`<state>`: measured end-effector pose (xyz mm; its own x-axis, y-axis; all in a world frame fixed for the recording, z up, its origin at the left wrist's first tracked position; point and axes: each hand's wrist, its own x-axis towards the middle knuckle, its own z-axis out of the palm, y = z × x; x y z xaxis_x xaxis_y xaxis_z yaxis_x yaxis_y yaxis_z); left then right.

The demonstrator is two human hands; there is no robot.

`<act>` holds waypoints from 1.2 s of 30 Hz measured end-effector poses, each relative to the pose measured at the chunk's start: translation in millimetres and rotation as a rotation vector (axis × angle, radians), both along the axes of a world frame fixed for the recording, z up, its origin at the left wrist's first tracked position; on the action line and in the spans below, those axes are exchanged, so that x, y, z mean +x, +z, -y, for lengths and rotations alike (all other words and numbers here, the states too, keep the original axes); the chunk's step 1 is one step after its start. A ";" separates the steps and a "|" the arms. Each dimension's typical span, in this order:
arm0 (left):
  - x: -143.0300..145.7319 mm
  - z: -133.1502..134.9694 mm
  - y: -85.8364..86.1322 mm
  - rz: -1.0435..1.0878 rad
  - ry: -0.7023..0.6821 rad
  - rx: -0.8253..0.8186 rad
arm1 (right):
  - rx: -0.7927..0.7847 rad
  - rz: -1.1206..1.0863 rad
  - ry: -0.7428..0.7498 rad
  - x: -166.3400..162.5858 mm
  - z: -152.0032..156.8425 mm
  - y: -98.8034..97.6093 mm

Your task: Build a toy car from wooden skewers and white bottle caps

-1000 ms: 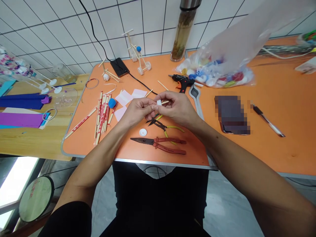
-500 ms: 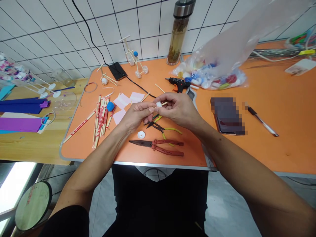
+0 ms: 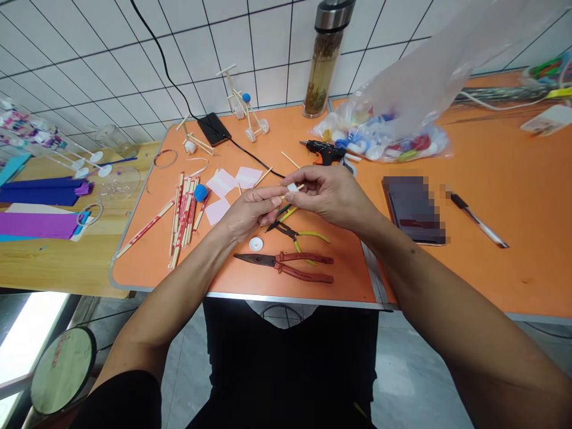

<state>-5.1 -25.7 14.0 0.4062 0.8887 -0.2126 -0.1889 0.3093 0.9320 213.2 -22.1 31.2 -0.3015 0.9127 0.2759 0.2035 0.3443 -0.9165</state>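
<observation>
One white piece (image 3: 292, 187) sits above the surface (image 3: 348, 274), pinched in our right hand (image 3: 328, 193), with a stick (image 3: 301, 186) showing beside it. Our left hand (image 3: 250, 210) has its fingertips drawn close to the piece; we cannot tell whether they grip anything. Nearer us lie yellow pliers (image 3: 288, 231), red pliers (image 3: 276, 260) and a white disc (image 3: 256, 243). Beyond our right hand we see a glue gun (image 3: 325, 151).
</observation>
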 end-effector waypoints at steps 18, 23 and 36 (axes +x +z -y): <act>-5.2 -4.8 5.6 0.033 0.031 0.071 | 0.004 -0.116 -0.096 3.3 -0.2 5.8; -5.6 -4.0 6.2 0.040 0.005 0.108 | -0.052 -0.168 -0.062 6.1 -7.7 -0.8; -4.3 -3.8 7.5 0.226 -0.040 0.047 | -0.378 -0.437 0.097 0.8 -12.4 -15.5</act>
<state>-9.4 -21.9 21.5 0.4743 0.8774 -0.0714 -0.3827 0.2785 0.8809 214.0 -9.7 15.7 -0.3205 0.9457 0.0541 -0.2371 -0.0248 -0.9712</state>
